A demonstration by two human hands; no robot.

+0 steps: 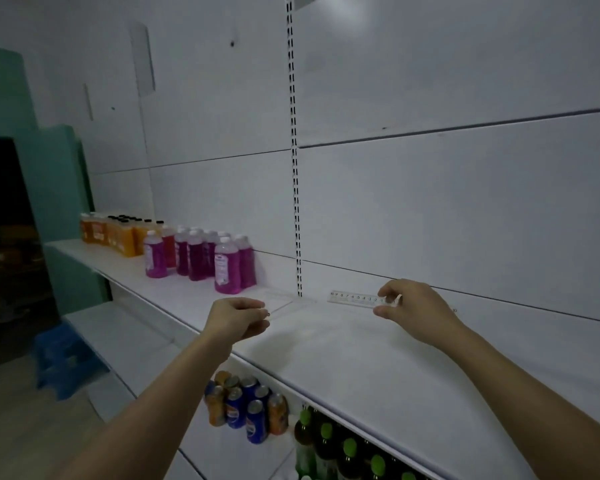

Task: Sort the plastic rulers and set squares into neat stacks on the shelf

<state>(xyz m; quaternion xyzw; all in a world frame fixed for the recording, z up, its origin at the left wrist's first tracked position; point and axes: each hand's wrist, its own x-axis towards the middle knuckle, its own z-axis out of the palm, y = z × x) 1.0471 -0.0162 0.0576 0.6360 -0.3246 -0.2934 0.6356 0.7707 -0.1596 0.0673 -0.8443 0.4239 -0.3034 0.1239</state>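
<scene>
I see both of my hands out over the white shelf [343, 344], on either side of the slotted upright [296, 202] that runs down the back panel. My right hand [413, 311] is to the right of that upright, its grip pinched on the right end of a clear plastic ruler [355, 299]; thumb below, fingers above, the numbered scale pointing back toward the upright. The ruler sits low at the shelf near the back panel, though I cannot tell whether it touches the board. My left hand [238, 317] is left of the upright, fingers curled with thumb and forefinger pinched on the near corner of a transparent set square [284, 301], which lies flat on the shelf and reaches to the foot of the upright; its outline is faint. Further left of the upright stand purple drink bottles [227, 268], and beyond them orange juice bottles [118, 233]. On the shelf below, left of the upright's line, are soda cans [246, 410], with green-capped bottles [326, 441] beside them.
</scene>
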